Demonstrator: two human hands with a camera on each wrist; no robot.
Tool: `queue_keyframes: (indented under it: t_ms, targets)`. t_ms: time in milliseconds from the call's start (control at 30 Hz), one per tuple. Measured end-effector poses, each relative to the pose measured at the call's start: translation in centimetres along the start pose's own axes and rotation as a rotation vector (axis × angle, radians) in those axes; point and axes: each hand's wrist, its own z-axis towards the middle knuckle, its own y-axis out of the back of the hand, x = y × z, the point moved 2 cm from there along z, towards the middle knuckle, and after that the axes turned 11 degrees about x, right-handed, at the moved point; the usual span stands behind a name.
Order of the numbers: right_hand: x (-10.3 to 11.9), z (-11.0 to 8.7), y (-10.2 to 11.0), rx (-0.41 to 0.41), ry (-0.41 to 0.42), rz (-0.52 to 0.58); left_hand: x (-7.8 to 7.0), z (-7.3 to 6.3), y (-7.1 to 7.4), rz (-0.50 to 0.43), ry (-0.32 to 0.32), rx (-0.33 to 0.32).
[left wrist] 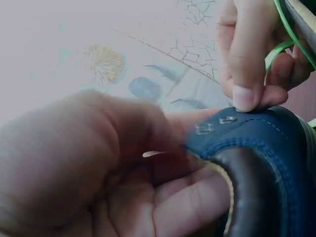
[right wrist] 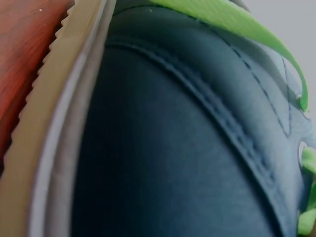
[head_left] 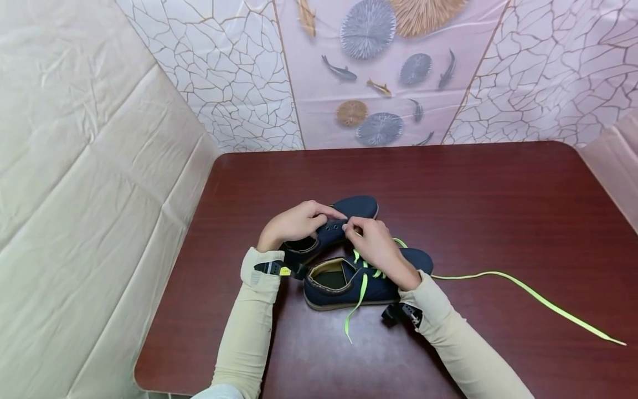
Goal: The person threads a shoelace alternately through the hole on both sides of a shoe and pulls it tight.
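In the head view, my left hand grips the far dark blue shoe by its opening, index finger stretched along the eyelets. Up close in the left wrist view, its fingers lie around the eyelet flap, where two metal-rimmed holes show bare. My right hand pinches at the flap's edge with thumb and finger; a green lace runs in among its fingers, the pinched tip hidden. Under the right forearm stands the near shoe, threaded with yellow-green lace. Its navy side fills the right wrist view.
A long yellow-green lace trails rightward over the dark red table from behind the near shoe's toe. Another lace end hangs from the near shoe toward the front. Patterned cloth stands behind the table, pale cloth at left.
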Motion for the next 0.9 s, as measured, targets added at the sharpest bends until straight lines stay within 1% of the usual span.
queue_keyframes:
  t_ms: [100, 233, 333, 400, 467, 533, 633, 700, 833, 900]
  targets:
    - [0.0, 0.0, 0.3, 0.019, 0.010, -0.017, -0.2, 0.0, 0.1, -0.009, 0.012, 0.001]
    - [-0.4, -0.1, 0.7, 0.042, 0.014, -0.030, -0.5, 0.2, 0.0, -0.037, 0.072, 0.027]
    - [-0.8, -0.2, 1.0, 0.024, -0.005, -0.033, -0.9, 0.4, -0.3, -0.054, 0.122, 0.060]
    - [-0.9, -0.3, 1.0, 0.003, -0.019, -0.019, -1.2, 0.5, -0.5, -0.045, 0.148, 0.070]
    - [-1.0, -0.3, 0.9, -0.013, -0.016, 0.007, -1.4, 0.6, -0.7, -0.028, 0.163, 0.061]
    - [-1.0, -0.2, 0.7, -0.018, 0.000, 0.046, -1.6, 0.5, -0.9, 0.000, 0.173, 0.034]
    - [-1.0, -0.1, 0.5, -0.008, 0.038, 0.069, -1.8, 0.3, -1.0, 0.045, 0.170, -0.009]
    - [-0.9, -0.1, 0.5, 0.002, 0.054, 0.064, -2.0, 0.1, -1.0, 0.067, 0.153, -0.029]
    - [-0.7, -0.1, 0.7, 0.017, 0.077, 0.040, -2.1, 0.1, -0.9, 0.088, 0.116, -0.041]
    - [-0.6, 0.0, 0.9, 0.025, 0.106, 0.043, -2.2, 0.0, -0.8, 0.128, 0.095, -0.046]
